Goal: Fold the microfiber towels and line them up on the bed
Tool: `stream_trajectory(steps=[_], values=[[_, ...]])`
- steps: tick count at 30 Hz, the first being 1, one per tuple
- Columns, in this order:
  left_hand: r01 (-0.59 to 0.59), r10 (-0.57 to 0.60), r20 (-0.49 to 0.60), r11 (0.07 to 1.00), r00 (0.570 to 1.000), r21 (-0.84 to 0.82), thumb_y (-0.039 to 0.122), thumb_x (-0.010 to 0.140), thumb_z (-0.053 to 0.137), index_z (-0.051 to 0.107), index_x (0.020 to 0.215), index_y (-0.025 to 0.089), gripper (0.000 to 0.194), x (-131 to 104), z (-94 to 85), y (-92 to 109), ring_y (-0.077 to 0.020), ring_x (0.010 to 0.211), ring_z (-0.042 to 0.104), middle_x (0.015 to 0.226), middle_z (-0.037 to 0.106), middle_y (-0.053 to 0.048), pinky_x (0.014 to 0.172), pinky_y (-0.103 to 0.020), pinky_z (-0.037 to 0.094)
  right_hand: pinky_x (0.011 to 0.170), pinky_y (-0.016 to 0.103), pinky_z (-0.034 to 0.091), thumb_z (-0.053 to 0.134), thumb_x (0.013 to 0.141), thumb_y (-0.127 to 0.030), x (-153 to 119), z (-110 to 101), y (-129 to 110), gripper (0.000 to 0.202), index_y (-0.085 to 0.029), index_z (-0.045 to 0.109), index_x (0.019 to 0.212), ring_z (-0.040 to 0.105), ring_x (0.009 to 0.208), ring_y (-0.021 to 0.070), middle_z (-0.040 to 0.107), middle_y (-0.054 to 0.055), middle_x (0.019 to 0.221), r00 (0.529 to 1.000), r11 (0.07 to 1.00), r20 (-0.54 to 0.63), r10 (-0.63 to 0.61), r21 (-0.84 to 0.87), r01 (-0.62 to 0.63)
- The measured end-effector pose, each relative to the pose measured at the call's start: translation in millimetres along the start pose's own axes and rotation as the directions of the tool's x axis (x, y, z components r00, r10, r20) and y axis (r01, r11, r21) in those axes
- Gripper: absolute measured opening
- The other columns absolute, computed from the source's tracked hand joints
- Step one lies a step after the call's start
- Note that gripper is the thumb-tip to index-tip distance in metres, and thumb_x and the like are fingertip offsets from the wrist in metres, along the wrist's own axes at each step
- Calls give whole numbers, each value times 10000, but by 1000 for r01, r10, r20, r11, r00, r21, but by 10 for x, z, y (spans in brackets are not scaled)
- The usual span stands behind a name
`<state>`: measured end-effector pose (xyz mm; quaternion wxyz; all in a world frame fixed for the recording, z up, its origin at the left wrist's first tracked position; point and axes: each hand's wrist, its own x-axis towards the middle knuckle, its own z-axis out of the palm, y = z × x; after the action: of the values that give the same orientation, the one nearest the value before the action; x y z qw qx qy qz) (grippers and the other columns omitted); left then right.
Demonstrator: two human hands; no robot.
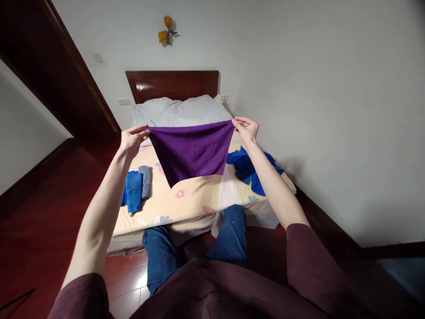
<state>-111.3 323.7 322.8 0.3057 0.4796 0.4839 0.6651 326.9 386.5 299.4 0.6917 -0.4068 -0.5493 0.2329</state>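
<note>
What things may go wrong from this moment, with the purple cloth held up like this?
The purple cloth hangs only from its top corners, pinched by the left hand and the right hand, so a corner might slip from the fingers. If lowered to the right, it could get mixed with the loose blue heap; too far left, it may disturb the folded blue cloth.

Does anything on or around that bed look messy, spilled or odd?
Only the crumpled bright-blue fabric on the right of the cream, flower-patterned sheet: it lies heaped, while the blue cloth and grey cloth at left are compactly folded. No spill or damage shows.
</note>
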Motion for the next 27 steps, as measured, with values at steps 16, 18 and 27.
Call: stream_trajectory(steps=[16, 18, 27], values=[[-3, -4, -59, 994, 998, -112, 238, 597, 911, 734, 1002, 107, 460, -182, -12, 11, -226, 902, 724, 921, 710, -95, 875, -402, 638, 737, 301, 611, 900, 683, -477, -73, -209, -170, 454, -162, 733, 964, 713, 815, 171, 764, 85, 898, 988, 993, 103, 120, -5, -120], [-23, 14, -82, 994, 997, -109, 237, 582, 919, 730, 975, 106, 455, -213, -38, 13, -239, 930, 723, 924, 710, -95, 891, -413, 636, 740, 302, 608, 912, 666, -458, -114, -241, -190, 448, -158, 737, 950, 716, 820, 173, 765, 83, 886, 983, 990, 121, 140, -18, -139], [-4, 5, -36, 1000, 999, 16, 298, 517, 936, 765, 847, 158, 398, -753, -330, 59, -264, 861, 734, 825, 728, -67, 830, -449, 650, 668, 275, 577, 961, 588, -412, -529, -480, -178, 448, -157, 763, 899, 702, 709, 152, 764, 54, 787, 940, 962, 205, 272, -52, -268]])
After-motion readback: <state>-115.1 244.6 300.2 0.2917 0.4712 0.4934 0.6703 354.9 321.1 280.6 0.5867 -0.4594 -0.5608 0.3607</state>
